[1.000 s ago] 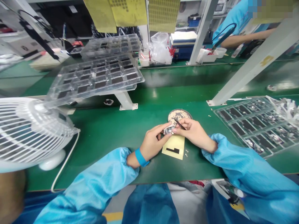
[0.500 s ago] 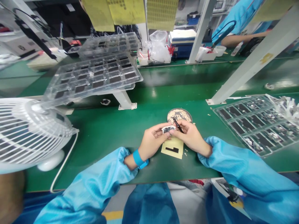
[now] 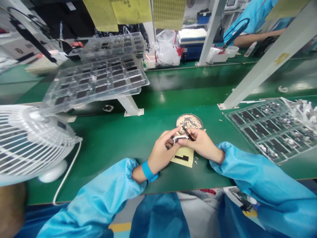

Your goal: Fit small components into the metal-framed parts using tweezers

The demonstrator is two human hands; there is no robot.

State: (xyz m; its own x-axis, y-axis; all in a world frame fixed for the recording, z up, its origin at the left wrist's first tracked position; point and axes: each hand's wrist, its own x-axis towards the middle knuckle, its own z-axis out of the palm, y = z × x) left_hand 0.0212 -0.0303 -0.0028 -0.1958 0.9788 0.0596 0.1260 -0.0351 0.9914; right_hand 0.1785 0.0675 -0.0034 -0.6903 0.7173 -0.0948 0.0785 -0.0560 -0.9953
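My left hand [image 3: 163, 148] is closed on a small white-rimmed part with a dark middle [image 3: 180, 139], whose exact kind I cannot make out. Black tweezers [image 3: 188, 134] lie in the grip of my right hand [image 3: 201, 144], and its thumb meets the near side of the same part. Just beyond my fingers is a round dish [image 3: 189, 121] of small pale and dark pieces. Partly under my hands lies a yellow sheet [image 3: 188, 162] bearing a black L-shaped strip [image 3: 182, 158].
Left stands a white fan [image 3: 37, 142] with its cord on the green bench [image 3: 104, 138]. Clear trays [image 3: 99, 79] rest on a raised shelf. Another compartment tray [image 3: 267, 129] holds parts at right, beside a slanted white post [image 3: 262, 62]. A co-worker's sleeve [image 3: 247, 19] shows beyond.
The left index finger has lifted and stretched toward the tweezers' tip. The white-rimmed part has shifted slightly right and down, and the whole view has moved a little.
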